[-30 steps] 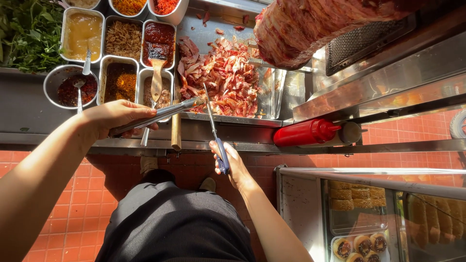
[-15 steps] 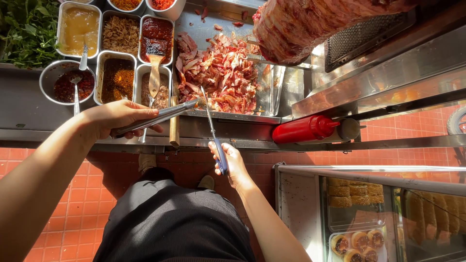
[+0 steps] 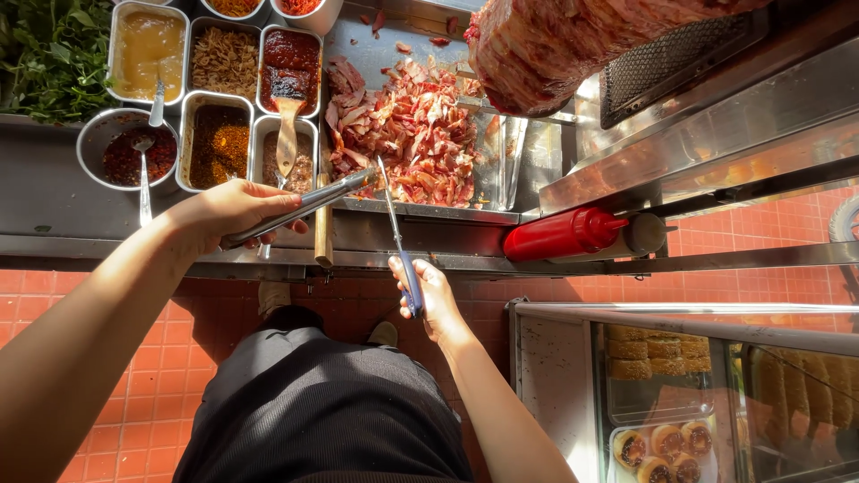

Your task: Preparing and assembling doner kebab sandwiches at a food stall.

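Observation:
My left hand grips a pair of metal tongs whose tips reach the near edge of a steel tray. In my right hand is a blue-handled knife, its thin blade pointing up into the pile of shaved reddish meat on that tray. A large cone of meat on a vertical spit hangs above the tray's right side. Both hands sit at the counter's front edge, a short way apart.
Several steel tubs of sauces and toppings stand left of the tray, beside a round bowl with a spoon and green herbs. A red squeeze bottle lies on the ledge. A glass case of buns is at lower right.
Both hands hold nearly the same position; the view has shifted slightly, and the tongs and knife stay aimed at the meat pile.

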